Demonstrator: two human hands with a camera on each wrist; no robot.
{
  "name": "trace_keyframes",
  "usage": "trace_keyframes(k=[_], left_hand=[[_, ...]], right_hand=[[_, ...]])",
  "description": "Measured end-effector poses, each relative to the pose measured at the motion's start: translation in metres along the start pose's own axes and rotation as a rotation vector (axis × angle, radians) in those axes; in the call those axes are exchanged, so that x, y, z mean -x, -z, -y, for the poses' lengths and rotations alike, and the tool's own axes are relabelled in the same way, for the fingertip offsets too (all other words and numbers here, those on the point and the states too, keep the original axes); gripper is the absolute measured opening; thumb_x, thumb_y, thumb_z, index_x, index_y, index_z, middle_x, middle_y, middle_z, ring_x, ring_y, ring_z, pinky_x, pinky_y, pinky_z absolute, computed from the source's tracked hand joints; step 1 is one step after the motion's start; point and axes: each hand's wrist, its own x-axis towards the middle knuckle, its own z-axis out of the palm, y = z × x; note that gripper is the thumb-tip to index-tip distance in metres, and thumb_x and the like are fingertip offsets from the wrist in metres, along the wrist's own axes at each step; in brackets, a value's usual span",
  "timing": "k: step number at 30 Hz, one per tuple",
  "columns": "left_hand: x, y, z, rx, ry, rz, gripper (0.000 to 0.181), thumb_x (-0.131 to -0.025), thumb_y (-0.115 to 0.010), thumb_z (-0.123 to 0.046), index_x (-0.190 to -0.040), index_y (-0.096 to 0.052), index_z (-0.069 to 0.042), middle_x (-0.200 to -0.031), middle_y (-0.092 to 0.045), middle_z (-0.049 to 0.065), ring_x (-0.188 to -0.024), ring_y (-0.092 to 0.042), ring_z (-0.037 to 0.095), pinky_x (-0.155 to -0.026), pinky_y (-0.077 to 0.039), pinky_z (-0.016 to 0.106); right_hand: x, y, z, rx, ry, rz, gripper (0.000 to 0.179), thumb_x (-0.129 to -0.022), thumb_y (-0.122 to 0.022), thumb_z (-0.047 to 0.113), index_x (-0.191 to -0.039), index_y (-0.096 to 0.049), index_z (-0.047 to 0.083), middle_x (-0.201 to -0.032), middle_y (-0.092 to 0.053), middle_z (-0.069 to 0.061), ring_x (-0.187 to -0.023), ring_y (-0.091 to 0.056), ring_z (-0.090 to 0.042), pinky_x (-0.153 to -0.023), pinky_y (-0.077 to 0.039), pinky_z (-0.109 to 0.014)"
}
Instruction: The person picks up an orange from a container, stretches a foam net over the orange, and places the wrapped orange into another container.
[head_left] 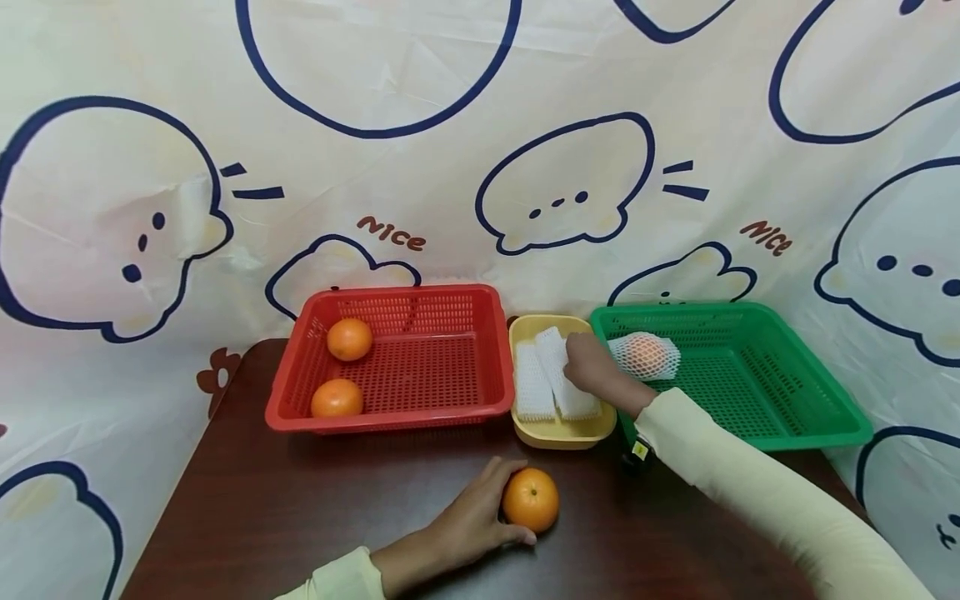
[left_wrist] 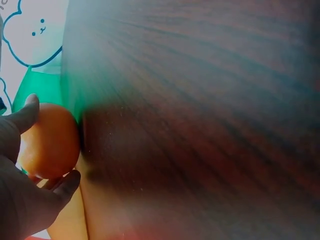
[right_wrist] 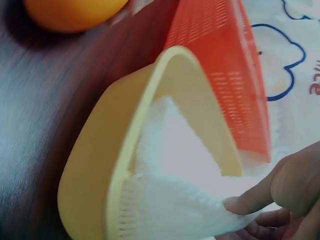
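Note:
On the dark table an orange (head_left: 531, 500) rests in the grip of my left hand (head_left: 476, 512); the left wrist view shows thumb and fingers around the same orange (left_wrist: 51, 141). My right hand (head_left: 591, 364) reaches into the yellow bin (head_left: 564, 439), where white foam net sleeves (head_left: 534, 385) lie flat. In the right wrist view, the thumb and fingers of that hand pinch the end of a foam net sleeve (right_wrist: 175, 207), which still lies partly within the bin. Part of the sleeve's end is hidden by the fingers.
A red basket (head_left: 397, 419) at the left holds two oranges (head_left: 349, 339). At the right, a green basket (head_left: 817, 440) holds one fruit in a foam net (head_left: 647, 357). The yellow bin stands between them. Behind hangs a printed cloth (head_left: 420, 192).

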Motion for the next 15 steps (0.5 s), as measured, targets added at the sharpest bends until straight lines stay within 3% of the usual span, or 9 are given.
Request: trace_keyframes(k=[5, 8, 11, 15], left_hand=[[-0.002, 0.001, -0.001, -0.012, 0.023, 0.005, 0.090, -0.082, -0.084, -0.048, -0.151, -0.043, -0.008, -0.138, -0.052, 0.002, -0.125, -0.057, 0.017, -0.107, -0.051, 0.041], [-0.004, 0.007, -0.004, 0.002, 0.000, -0.015, 0.087, -0.088, -0.078, -0.051, -0.153, -0.040, -0.008, -0.143, -0.051, 0.005, -0.129, -0.056, 0.021, -0.110, -0.049, 0.043], [-0.009, 0.019, -0.012, 0.024, -0.062, -0.076, 0.077, -0.093, -0.073, -0.046, -0.153, -0.040, -0.009, -0.145, -0.052, 0.007, -0.132, -0.056, 0.023, -0.112, -0.048, 0.044], [-0.020, 0.042, -0.028, 0.096, -0.132, -0.221, 0.062, -0.096, -0.072, -0.030, -0.148, -0.046, -0.009, -0.141, -0.059, 0.007, -0.128, -0.060, 0.023, -0.109, -0.050, 0.043]], right_hand=[[0.006, 0.013, 0.007, -0.072, 0.023, -0.073, 0.013, -0.097, -0.062, 0.003, -0.109, -0.062, -0.002, -0.096, -0.067, -0.015, -0.081, -0.060, -0.023, -0.066, -0.052, -0.033], [0.013, 0.021, 0.012, -0.143, 0.016, -0.085, 0.014, -0.099, -0.066, 0.010, -0.109, -0.061, 0.001, -0.098, -0.066, -0.013, -0.082, -0.058, -0.022, -0.065, -0.049, -0.030], [0.022, 0.027, 0.019, -0.212, 0.030, -0.086, 0.018, -0.099, -0.069, 0.016, -0.109, -0.060, 0.004, -0.100, -0.066, -0.012, -0.085, -0.058, -0.022, -0.068, -0.050, -0.030], [0.039, 0.035, 0.026, -0.309, 0.125, -0.119, 0.020, -0.096, -0.073, 0.019, -0.107, -0.061, 0.007, -0.103, -0.068, -0.011, -0.091, -0.059, -0.023, -0.078, -0.054, -0.034]])
